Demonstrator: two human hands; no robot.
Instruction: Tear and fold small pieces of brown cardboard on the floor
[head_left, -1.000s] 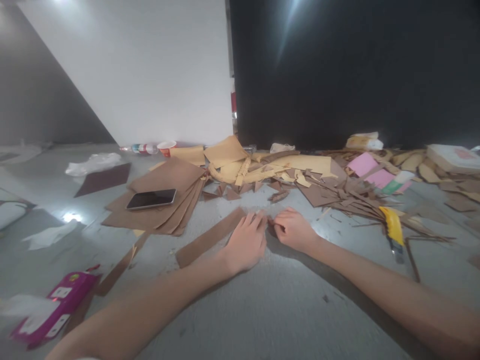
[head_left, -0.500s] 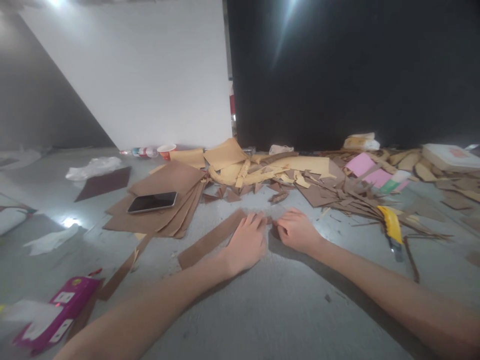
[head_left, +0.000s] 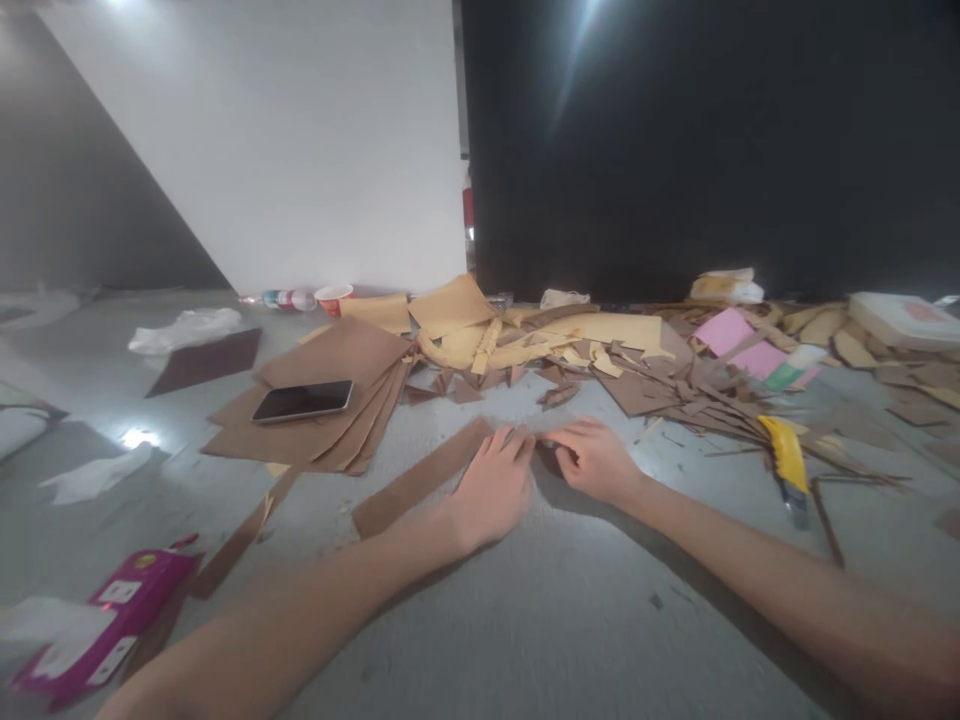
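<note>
1. Head view: the right hand (head_left: 592, 460), more curled a moment ago, extends fingers almost to the left hand (head_left: 496, 488); both seemingly work one spot.
2. Left fingers lie together beside a brown strip (head_left: 420, 480); whether either hand grips anything, I cannot tell.

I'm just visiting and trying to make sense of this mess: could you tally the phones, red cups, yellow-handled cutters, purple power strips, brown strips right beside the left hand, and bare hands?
Phone: 1
Red cup: 1
Yellow-handled cutter: 1
Purple power strip: 1
Brown strip beside the left hand: 1
Bare hands, left and right hand: 2
Total: 7
</note>
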